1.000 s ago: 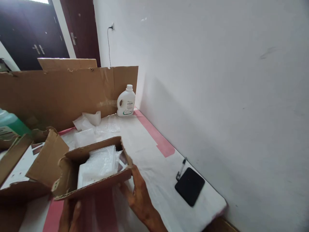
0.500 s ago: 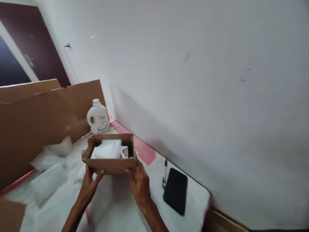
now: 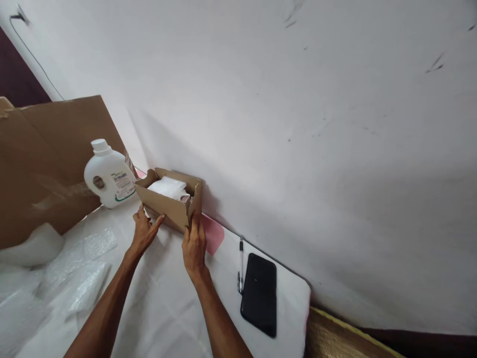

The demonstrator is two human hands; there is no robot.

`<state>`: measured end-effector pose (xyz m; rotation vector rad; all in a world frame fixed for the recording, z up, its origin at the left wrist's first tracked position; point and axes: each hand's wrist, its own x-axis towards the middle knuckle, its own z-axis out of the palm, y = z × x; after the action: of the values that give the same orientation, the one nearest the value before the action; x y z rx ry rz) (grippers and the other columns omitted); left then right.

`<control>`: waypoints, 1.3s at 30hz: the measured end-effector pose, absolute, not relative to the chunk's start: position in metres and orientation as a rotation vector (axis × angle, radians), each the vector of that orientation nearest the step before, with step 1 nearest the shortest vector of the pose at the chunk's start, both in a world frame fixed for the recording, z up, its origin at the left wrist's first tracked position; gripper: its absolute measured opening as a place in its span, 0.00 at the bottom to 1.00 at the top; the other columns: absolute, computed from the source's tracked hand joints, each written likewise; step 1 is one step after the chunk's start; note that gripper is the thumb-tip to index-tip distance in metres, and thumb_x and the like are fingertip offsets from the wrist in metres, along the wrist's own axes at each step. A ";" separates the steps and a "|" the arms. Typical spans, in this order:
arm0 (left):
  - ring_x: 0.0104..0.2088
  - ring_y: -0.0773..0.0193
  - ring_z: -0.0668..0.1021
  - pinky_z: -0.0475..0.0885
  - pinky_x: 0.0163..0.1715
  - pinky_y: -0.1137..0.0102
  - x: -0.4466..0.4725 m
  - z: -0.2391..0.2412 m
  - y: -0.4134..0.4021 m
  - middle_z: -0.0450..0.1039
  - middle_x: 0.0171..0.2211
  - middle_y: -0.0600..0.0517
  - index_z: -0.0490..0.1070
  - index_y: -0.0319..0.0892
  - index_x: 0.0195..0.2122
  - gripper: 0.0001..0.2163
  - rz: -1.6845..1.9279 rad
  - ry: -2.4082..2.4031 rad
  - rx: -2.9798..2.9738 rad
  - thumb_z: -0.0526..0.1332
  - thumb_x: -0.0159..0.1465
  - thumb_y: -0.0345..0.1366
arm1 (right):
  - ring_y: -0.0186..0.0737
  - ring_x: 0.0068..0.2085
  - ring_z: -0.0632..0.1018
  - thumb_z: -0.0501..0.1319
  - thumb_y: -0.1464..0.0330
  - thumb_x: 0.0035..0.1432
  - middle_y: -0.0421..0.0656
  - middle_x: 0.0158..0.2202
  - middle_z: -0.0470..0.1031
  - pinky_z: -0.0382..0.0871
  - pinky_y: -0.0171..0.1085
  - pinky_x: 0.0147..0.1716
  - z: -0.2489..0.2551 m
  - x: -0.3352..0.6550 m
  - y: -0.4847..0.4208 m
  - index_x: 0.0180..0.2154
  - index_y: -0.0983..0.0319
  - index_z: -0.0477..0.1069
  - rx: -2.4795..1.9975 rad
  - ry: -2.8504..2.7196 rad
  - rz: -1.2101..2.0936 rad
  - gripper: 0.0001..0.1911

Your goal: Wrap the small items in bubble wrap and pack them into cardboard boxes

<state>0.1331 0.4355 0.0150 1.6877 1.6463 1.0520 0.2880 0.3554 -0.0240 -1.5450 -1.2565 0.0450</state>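
Note:
Both my hands grip a small open cardboard box (image 3: 164, 205) near the wall. My left hand (image 3: 144, 229) holds its lower left side, thumb along the front face. At the near right corner, my right hand (image 3: 194, 243) has its fingers against the side. Inside the box lies a white bubble-wrapped packet (image 3: 168, 187), with a small pinkish-and-white item partly showing beside it. Just left of the box stands a white jug-shaped bottle (image 3: 110, 174) with a cap and a handle. The underside of the box is hidden.
A large cardboard sheet or box wall (image 3: 48, 164) rises at the left. Crumpled bubble wrap (image 3: 85, 283) covers the left of the white-covered table (image 3: 167, 308). A pen (image 3: 240, 263) and a black phone (image 3: 260, 294) lie to the right, near the wall (image 3: 298, 149).
The box has moved away from me, toward the wall and beside the bottle, turning at an angle. Both hands still hold it. My view has swung right and down.

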 end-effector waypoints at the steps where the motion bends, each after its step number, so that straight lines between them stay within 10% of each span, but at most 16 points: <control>1: 0.47 0.50 0.79 0.77 0.48 0.51 0.138 0.013 0.438 0.55 0.64 0.31 0.44 0.40 0.72 0.51 1.044 1.630 1.688 0.68 0.56 0.56 | 0.53 0.65 0.69 0.47 0.72 0.71 0.59 0.64 0.69 0.68 0.51 0.62 -0.022 0.289 0.359 0.69 0.68 0.58 -1.549 -1.259 0.056 0.27; 15: 0.42 0.53 0.81 0.78 0.42 0.57 0.171 0.033 0.434 0.70 0.56 0.33 0.56 0.34 0.66 0.37 0.939 1.582 1.730 0.62 0.63 0.52 | 0.54 0.65 0.69 0.56 0.74 0.64 0.60 0.63 0.68 0.68 0.51 0.63 0.013 0.303 0.330 0.66 0.70 0.60 -1.505 -1.283 0.305 0.29; 22: 0.47 0.51 0.76 0.74 0.45 0.54 0.234 0.036 0.280 0.68 0.55 0.38 0.57 0.46 0.66 0.28 1.014 1.471 2.001 0.56 0.67 0.50 | 0.41 0.40 0.79 0.54 0.76 0.67 0.45 0.39 0.76 0.77 0.40 0.41 0.044 0.347 0.167 0.51 0.61 0.70 -1.294 -1.226 0.217 0.13; 31: 0.54 0.48 0.74 0.68 0.52 0.55 0.350 0.014 0.159 0.72 0.56 0.39 0.65 0.38 0.64 0.25 0.459 1.466 2.590 0.55 0.65 0.30 | 0.37 0.39 0.79 0.55 0.74 0.70 0.42 0.38 0.76 0.74 0.34 0.41 0.037 0.416 0.084 0.48 0.58 0.72 -1.476 -1.153 0.141 0.11; 39: 0.52 0.42 0.72 0.64 0.54 0.50 0.363 0.023 0.171 0.72 0.49 0.34 0.69 0.30 0.56 0.26 0.330 1.660 2.431 0.63 0.59 0.41 | 0.36 0.34 0.78 0.55 0.64 0.72 0.42 0.37 0.79 0.72 0.33 0.36 0.013 0.437 0.075 0.45 0.59 0.76 -1.499 -1.051 0.404 0.12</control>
<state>0.3627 0.1710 0.0226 2.4314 1.6596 0.3304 0.4365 0.0755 0.0134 -1.4985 -1.0508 0.4045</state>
